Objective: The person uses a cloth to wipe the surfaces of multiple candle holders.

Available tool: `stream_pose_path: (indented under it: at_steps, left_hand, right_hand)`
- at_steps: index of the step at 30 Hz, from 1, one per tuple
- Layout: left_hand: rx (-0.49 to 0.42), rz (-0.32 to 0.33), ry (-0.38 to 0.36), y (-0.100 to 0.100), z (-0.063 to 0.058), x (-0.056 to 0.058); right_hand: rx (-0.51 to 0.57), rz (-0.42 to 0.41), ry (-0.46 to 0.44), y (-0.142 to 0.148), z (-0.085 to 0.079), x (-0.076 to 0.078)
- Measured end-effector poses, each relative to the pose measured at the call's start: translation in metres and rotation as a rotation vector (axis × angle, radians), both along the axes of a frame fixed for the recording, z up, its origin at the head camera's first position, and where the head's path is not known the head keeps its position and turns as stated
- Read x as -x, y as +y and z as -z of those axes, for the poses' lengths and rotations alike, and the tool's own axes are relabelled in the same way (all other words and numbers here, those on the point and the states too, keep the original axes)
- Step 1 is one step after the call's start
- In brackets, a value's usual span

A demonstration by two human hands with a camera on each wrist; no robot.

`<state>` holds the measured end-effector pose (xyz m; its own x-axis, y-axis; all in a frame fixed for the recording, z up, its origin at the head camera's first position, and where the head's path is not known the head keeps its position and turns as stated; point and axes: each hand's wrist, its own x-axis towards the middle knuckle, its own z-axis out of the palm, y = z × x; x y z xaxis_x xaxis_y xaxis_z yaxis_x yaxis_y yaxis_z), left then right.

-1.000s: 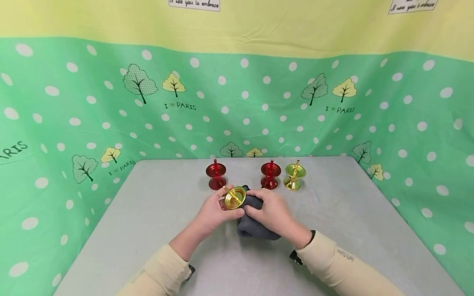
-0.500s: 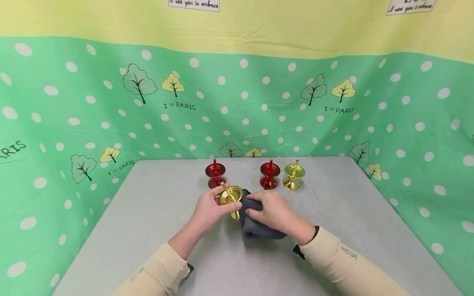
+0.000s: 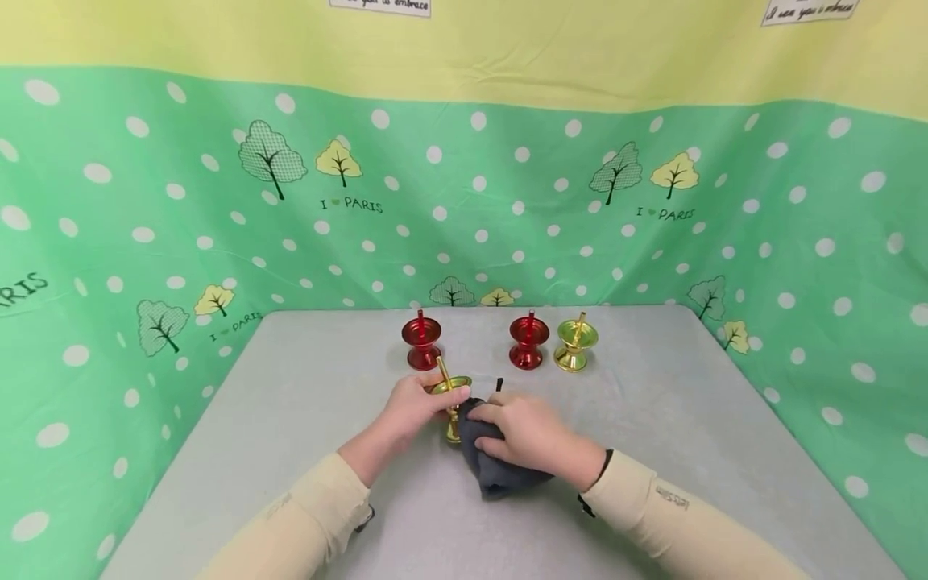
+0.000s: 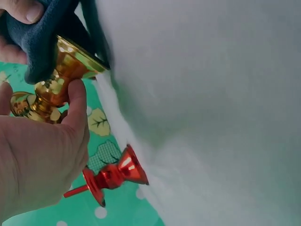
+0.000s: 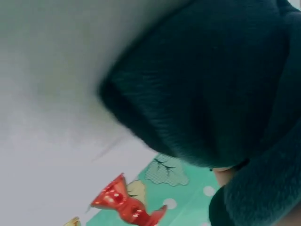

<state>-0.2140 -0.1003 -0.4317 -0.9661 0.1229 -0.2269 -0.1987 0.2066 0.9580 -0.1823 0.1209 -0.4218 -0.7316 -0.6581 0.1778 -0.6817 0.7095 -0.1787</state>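
Note:
My left hand point(image 3: 413, 411) pinches a shiny gold candle holder point(image 3: 453, 427) near its dish, fingers and thumb at the rim. A thin gold rod stands up from the dish, and the stem and foot point down towards the table. My right hand point(image 3: 532, 431) grips a folded dark grey cloth point(image 3: 500, 475), which presses against the holder's right side and hides part of the stem. In the left wrist view the cloth point(image 4: 40, 47) overlaps the gold holder point(image 4: 70, 63). Cloth point(image 5: 202, 84) fills much of the right wrist view, hiding the fingers.
Beyond the hands stand two red candle holders, one left point(image 3: 422, 342) and one right point(image 3: 528, 342), with another gold one point(image 3: 576, 346) beside the latter. They are on a grey table point(image 3: 290, 451). A green dotted curtain point(image 3: 464, 209) hangs behind it.
The gold candle holder has swung from dish facing me to nearly upright, its foot now showing. My right hand and the cloth have shifted lower, along the stem.

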Motion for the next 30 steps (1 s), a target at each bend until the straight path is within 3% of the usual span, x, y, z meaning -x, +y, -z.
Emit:
stream_pose_path:
  at_steps: [6, 10, 14, 19, 21, 24, 30]
  left_hand:
    - [0.010, 0.060, 0.009, -0.002, -0.003, 0.008]
    - [0.009, 0.096, -0.008, -0.004, -0.005, 0.011]
    - [-0.016, 0.117, -0.048, -0.008, -0.003, 0.014]
    - [-0.003, 0.102, -0.078, -0.012, -0.004, 0.016]
    - [0.019, 0.113, -0.076, -0.012, -0.005, 0.015]
    - [0.022, 0.137, -0.071, -0.010, -0.005, 0.016]
    - [-0.054, 0.176, -0.076, -0.012, -0.003, 0.017]
  right_hand:
    - [0.070, 0.017, -0.144, 0.009, 0.008, 0.017]
    - [0.048, 0.040, -0.164, 0.012, 0.011, 0.024]
    - [0.027, 0.043, -0.091, 0.005, 0.007, 0.016]
    - [0.038, -0.051, 0.088, -0.012, 0.001, 0.002]
    - [0.042, -0.073, 0.116, -0.015, 0.002, 0.000]
    - [0.073, -0.064, 0.055, -0.014, 0.005, 0.001]
    - [0.146, 0.022, -0.162, 0.000, 0.008, 0.018]
